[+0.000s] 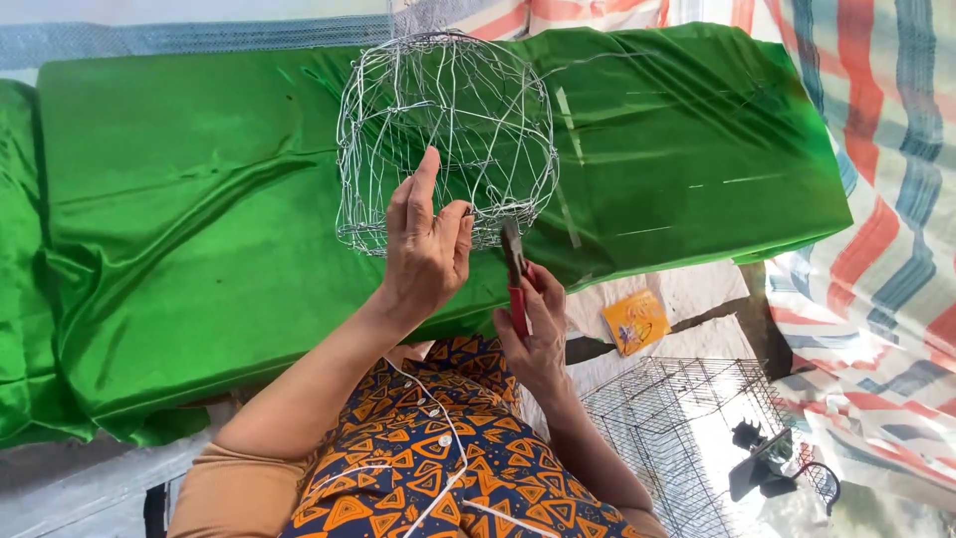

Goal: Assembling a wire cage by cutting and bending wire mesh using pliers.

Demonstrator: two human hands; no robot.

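While the wire basket point(446, 139) stood upside down on the green cloth point(199, 199) that covered the tabletop, its dome of thin, loosely woven silver wire rose toward the far edge and its open rim faced the person. The left hand point(426, 244) was raised against the near rim, thumb and first finger pinched together on a strand there, the remaining fingers standing straight up. Just beside it, the right hand point(533, 324) was wrapped around the red handles of a pair of pliers point(514, 269), whose dark nose pointed up at the same stretch of rim and nearly touched the pinched wire. Judging from this, the step in hand was tying off or tightening a loose end on the rim; the next move seemed to call for the nose to close on the strand while the left fingers kept it steady. Whether the nose already gripped the wire could not be told. Below the tabletop's edge lay a small orange packet point(635, 321) on pale sheeting, and nearer the person a square wire-grid cage point(687, 428) sat beside a striped tarpaulin point(876, 199).
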